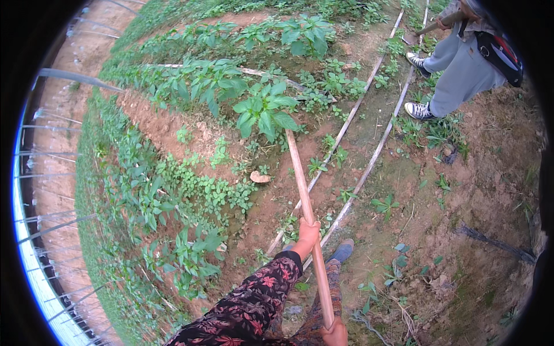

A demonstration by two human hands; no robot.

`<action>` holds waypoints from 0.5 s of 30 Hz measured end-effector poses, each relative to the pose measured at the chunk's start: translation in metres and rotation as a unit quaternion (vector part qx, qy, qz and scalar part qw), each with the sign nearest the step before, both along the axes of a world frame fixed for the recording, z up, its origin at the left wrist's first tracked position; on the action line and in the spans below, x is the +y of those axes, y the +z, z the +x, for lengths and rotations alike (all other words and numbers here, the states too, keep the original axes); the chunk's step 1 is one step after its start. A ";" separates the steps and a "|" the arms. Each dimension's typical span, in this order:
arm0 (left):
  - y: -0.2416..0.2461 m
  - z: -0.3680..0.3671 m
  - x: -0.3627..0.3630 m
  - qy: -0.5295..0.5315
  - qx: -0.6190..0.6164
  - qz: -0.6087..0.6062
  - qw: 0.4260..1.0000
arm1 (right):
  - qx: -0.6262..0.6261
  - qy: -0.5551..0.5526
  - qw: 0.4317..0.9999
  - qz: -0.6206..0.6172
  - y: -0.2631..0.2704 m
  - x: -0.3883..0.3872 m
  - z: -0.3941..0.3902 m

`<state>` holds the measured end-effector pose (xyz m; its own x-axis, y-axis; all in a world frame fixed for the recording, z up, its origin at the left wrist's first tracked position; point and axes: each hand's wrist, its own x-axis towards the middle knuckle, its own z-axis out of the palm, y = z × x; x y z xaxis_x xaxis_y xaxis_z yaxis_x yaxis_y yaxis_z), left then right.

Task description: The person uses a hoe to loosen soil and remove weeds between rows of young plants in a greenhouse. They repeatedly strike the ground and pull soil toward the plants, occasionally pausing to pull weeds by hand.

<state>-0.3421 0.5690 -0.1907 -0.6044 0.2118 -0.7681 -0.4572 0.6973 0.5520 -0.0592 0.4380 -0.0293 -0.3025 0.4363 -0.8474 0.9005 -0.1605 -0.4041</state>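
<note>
My left hand [308, 233] is closed around the middle of a long wooden handle [303, 186], its sleeve dark with a floral print. Lower down, near the bottom edge of the picture, my right hand [335, 333] grips the rear part of the same handle. The handle slopes up and away from me. Its far end reaches the base of a leafy green pepper-like plant [265, 110], whose leaves hide whatever the handle bears there. Low weeds [216, 190] grow in the reddish soil left of the handle.
Two pale irrigation hoses [374, 160] run along the ground, passing beside my shoe [343, 251]. At the upper right a person in grey trousers [458, 69] holds a wooden-handled tool [441, 22]. A stone or clod [259, 177] lies left of the handle. Plant rows fill the left side.
</note>
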 end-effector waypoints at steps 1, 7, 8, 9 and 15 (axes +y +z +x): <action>0.010 0.012 -0.002 -0.017 0.007 -0.017 1.000 | 0.013 -0.015 1.000 -0.002 0.004 -0.008 0.014; 0.049 0.099 -0.033 0.043 -0.055 0.000 0.998 | -0.044 -0.054 0.997 -0.042 0.018 -0.085 0.133; 0.060 0.107 -0.035 0.060 -0.070 0.009 0.996 | -0.039 -0.043 0.998 -0.037 0.026 -0.091 0.151; 0.067 0.111 -0.037 0.077 -0.082 0.017 0.993 | -0.031 -0.032 0.998 -0.034 0.033 -0.091 0.161; 0.058 0.086 -0.037 0.140 -0.078 0.022 0.987 | -0.061 0.055 0.994 -0.070 0.040 -0.006 0.097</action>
<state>-0.2563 0.5322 -0.1331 -0.5190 0.0871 -0.8503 -0.7109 0.5085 0.4860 0.0379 0.4325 0.0108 -0.2333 0.2821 -0.9306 0.9567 -0.1047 -0.2716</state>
